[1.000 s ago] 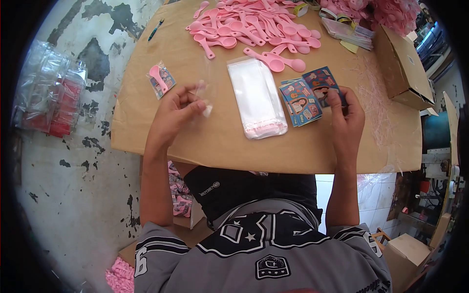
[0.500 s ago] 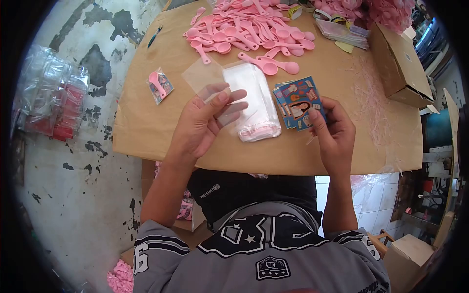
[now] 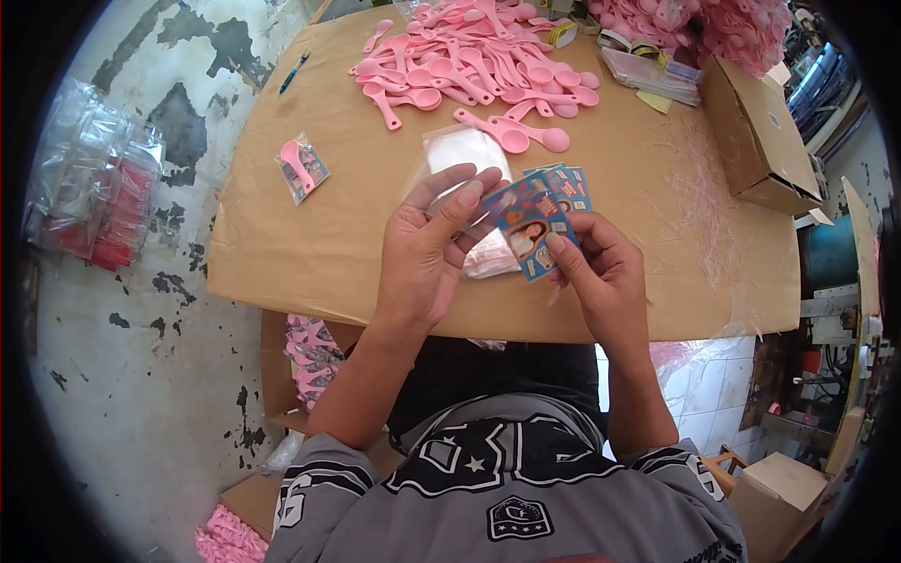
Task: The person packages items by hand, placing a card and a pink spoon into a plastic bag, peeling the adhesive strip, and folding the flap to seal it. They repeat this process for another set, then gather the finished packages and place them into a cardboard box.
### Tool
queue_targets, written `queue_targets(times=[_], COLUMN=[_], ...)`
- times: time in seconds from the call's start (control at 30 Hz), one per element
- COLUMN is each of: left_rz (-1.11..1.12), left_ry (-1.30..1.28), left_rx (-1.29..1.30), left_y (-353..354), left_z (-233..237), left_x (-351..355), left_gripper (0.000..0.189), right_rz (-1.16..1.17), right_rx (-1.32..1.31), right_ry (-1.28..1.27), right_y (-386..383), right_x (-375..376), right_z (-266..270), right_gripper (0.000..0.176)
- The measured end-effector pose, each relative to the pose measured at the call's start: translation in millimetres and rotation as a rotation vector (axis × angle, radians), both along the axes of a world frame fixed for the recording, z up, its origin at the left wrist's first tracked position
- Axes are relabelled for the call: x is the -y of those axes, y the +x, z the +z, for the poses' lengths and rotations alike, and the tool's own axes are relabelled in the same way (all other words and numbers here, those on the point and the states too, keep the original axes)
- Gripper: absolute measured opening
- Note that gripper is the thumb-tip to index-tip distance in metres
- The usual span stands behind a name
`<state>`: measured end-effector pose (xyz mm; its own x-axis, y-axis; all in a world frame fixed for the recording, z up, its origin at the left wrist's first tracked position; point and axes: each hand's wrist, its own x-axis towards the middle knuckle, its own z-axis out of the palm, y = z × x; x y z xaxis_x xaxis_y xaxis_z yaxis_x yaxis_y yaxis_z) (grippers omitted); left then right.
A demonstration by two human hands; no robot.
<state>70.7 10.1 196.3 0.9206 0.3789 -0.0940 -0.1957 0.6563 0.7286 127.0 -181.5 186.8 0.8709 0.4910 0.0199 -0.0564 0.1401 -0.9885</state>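
My left hand [image 3: 427, 249] pinches a thin clear plastic bag [image 3: 481, 223] between thumb and fingers. In my right hand [image 3: 601, 267] a blue printed card [image 3: 542, 225] is gripped by its near edge, thumb on top. The card's far left corner meets the bag at my left fingertips. More blue cards [image 3: 571, 180] show behind the held one, partly hidden. Under both hands lies a stack of clear bags [image 3: 493, 258], mostly covered by my left hand and the card. Two pink measuring spoons [image 3: 514, 139] rest just beyond.
A large heap of pink spoons [image 3: 460, 61] covers the table's far side. On the left lie a bagged spoon with card [image 3: 300, 169] and a pen [image 3: 294, 73]. At the right stand a cardboard box [image 3: 760, 136] and pink shreds [image 3: 709, 202]. Plastic packs [image 3: 94, 178] sit far left.
My hands have come together: the left moved right with the bag, the right moved left with a card. The card now overlaps the bag; the other cards sit behind it.
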Motion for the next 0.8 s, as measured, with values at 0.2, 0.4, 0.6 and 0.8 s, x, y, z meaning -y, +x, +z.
queue_targets(times=[0.2,0.4,0.6,0.8], left_rz=[-0.080,-0.051,-0.090,-0.047], left_ry=[-0.009,0.001,0.012,0.039], left_rx=[0.011,0.023,0.056,0.100], left_y=[-3.7,-1.3,-1.7,-2.9], left_z=[-8.5,-11.7,-18.1,-3.8], left_x=[0.6,4.2,26.9,31.2], left_gripper=[0.034,0.029,0.028,0.044], right_rz=[0.133,0.007,-0.147,-0.012], right_rx=[-0.026,-0.043,0.036,-0.086], right_ry=[-0.149,0.050,0.230,0.210], right_y=[9.1,9.7,-2.1,-3.5], right_x=[11.0,2.6,-29.2,-27.2], right_z=[0.3,-2.4,-4.0,-1.3], right_gripper=[0.029,0.024,0.022,0.021])
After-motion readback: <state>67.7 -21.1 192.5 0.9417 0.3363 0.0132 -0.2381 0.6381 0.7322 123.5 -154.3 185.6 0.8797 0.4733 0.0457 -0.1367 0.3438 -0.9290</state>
